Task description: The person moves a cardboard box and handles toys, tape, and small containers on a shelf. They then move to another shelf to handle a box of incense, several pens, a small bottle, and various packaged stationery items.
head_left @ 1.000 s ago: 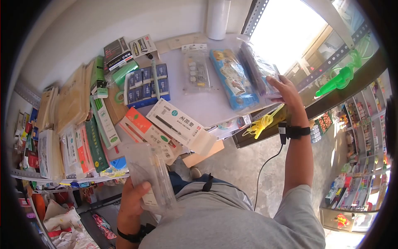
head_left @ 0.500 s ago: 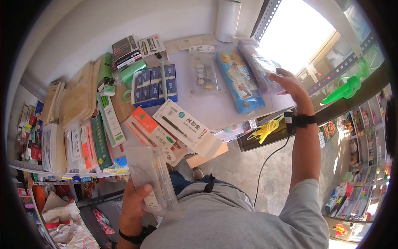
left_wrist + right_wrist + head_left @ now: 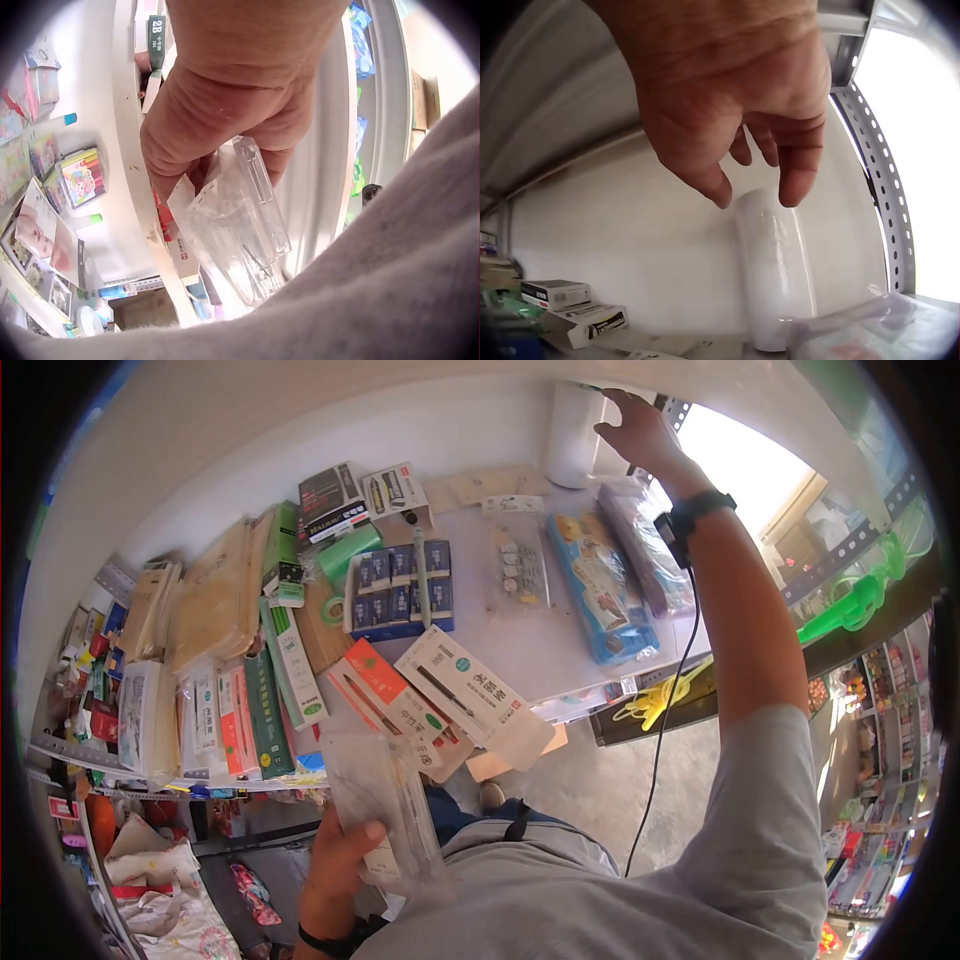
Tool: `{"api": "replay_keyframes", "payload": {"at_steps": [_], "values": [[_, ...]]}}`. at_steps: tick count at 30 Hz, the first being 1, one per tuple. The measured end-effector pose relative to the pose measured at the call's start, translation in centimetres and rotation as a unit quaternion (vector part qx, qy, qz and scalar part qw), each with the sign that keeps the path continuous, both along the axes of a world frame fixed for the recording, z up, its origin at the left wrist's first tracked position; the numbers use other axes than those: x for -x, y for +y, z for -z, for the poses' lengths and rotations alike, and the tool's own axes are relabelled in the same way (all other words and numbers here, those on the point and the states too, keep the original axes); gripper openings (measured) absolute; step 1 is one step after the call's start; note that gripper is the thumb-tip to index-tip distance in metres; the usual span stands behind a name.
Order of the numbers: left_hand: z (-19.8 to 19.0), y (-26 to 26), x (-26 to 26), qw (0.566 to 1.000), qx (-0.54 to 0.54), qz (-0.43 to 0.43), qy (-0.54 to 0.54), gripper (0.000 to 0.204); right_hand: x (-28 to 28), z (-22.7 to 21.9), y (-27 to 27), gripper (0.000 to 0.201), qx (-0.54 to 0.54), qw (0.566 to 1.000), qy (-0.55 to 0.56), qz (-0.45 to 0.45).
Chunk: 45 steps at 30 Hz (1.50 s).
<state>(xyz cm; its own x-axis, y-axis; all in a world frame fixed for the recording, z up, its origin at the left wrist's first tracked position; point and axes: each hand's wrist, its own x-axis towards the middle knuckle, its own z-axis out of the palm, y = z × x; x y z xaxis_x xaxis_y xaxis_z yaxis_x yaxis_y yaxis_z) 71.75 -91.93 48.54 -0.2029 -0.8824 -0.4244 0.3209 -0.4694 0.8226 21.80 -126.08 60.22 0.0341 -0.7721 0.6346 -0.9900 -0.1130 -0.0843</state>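
Note:
My left hand (image 3: 342, 858) grips a clear plastic case (image 3: 385, 785) low in front of my body, thumb across its face. In the left wrist view the clear case (image 3: 244, 225) hangs from that hand, most of its fingers hidden behind the palm. My right hand (image 3: 645, 438) is raised at the back of the shelf, at the top of an upright white roll (image 3: 572, 445). From the right wrist, the right hand (image 3: 739, 97) has thumb and fingers spread apart over the upper end of the shiny white roll (image 3: 774, 270).
On the shelf lie a purple package (image 3: 645, 550), a blue package (image 3: 600, 590), pen boxes (image 3: 475, 695) and a blue tray of small boxes (image 3: 400, 595). A perforated metal post (image 3: 881, 172) stands right of the roll. A black cable (image 3: 660, 740) hangs from my right wrist.
My right hand has left the purple package and moved up and back to the top of the white roll. The left hand keeps hold of the clear case. The head view has shifted slightly.

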Motion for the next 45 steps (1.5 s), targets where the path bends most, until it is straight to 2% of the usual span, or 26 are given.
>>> {"api": "replay_keyframes", "payload": {"at_steps": [1,3,4,6,8,9,11,12,15,18,21,25,26,29,34,40,43,45], "values": [[-0.2,0.2,0.0,1.000,0.004,-0.004,-0.002,0.071,0.1,0.2,-1.9,0.065,-0.012,1.000,0.006,0.001],[0.0,0.8,-0.8,1.000,-0.004,-0.001,-0.016,0.083,-2.2,-0.9,-2.8,0.068,-0.031,0.998,0.039,0.029],[0.0,1.2,-1.0,1.000,0.000,-0.016,-0.019,0.082,-2.8,-1.6,-2.5,0.072,-0.102,0.990,0.050,0.080],[0.1,1.8,-1.6,0.999,-0.002,-0.041,-0.008,0.071,-0.4,0.8,-6.8,0.072,-0.083,0.995,0.013,0.056],[0.1,2.3,-2.0,0.998,-0.006,-0.061,-0.005,0.065,0.5,0.8,-7.9,0.070,-0.111,0.992,-0.051,0.031],[0.0,2.6,-2.3,0.998,-0.009,-0.068,-0.009,0.064,-0.5,0.0,-7.1,0.069,-0.124,0.989,-0.082,0.020],[0.2,3.0,-2.6,0.997,-0.016,-0.078,-0.009,0.063,-2.1,-1.9,-3.8,0.066,-0.235,0.959,-0.158,0.025],[0.4,3.1,-2.8,0.997,-0.017,-0.081,-0.006,0.063,-1.8,-1.9,-4.0,0.062,-0.237,0.960,-0.138,0.050],[0.7,2.8,-2.9,0.997,-0.020,-0.076,-0.003,0.063,1.2,-0.4,-5.7,0.057,-0.164,0.983,-0.073,0.020],[0.7,2.1,-2.6,0.998,-0.020,-0.054,0.000,0.063,2.0,-0.3,-4.0,0.055,-0.006,0.997,-0.032,0.075],[0.5,1.4,-2.4,0.999,-0.019,-0.036,-0.002,0.062,4.7,-1.7,-3.4,0.053,0.012,0.995,-0.061,0.073],[0.9,0.8,-2.2,1.000,-0.014,-0.017,-0.010,0.074,7.4,-1.7,-0.9,0.054,-0.033,0.988,-0.046,0.142],[0.9,0.6,-2.1,1.000,-0.015,-0.015,-0.011,0.074,7.8,-1.0,-0.6,0.050,0.000,0.988,0.005,0.153],[0.8,0.4,-2.2,1.000,-0.018,-0.009,-0.018,0.073,9.1,-1.2,0.3,0.045,-0.182,0.949,-0.185,0.179],[0.7,-0.4,-1.9,1.000,-0.007,0.003,-0.012,0.071,10.5,-1.6,0.4,0.044,-0.199,0.948,-0.211,0.128],[0.5,-0.5,-1.2,1.000,0.007,0.004,-0.021,0.072,10.0,-2.1,1.0,0.051,-0.219,0.949,-0.151,0.168],[0.5,-0.5,-1.5,1.000,-0.020,0.007,-0.019,0.074,9.7,-1.5,1.4,0.052,-0.165,0.965,-0.081,0.186],[0.5,-0.4,-1.4,1.000,-0.020,0.007,-0.020,0.073,10.0,-0.8,1.0,0.050,-0.073,0.974,0.047,0.210]]}}
